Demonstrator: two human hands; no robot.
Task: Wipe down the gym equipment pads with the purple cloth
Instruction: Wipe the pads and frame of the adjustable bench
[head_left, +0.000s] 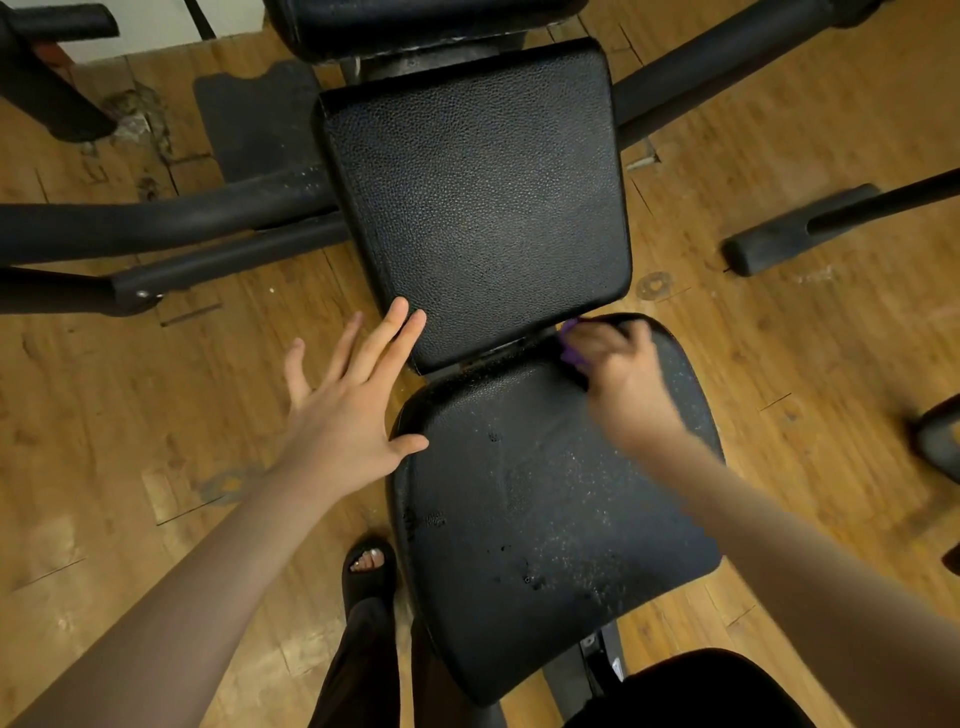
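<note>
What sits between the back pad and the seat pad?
In the head view, a narrow gap with a dark frame piece separates back pad from seat pad.

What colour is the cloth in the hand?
Purple; the cloth peeks from the right hand in the head view.

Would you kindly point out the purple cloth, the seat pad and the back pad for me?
purple cloth (570, 347): head view, the bit showing left of the right hand's fingers.
seat pad (535, 519): head view, its dusty middle.
back pad (478, 197): head view, the centre of its textured surface.
</note>
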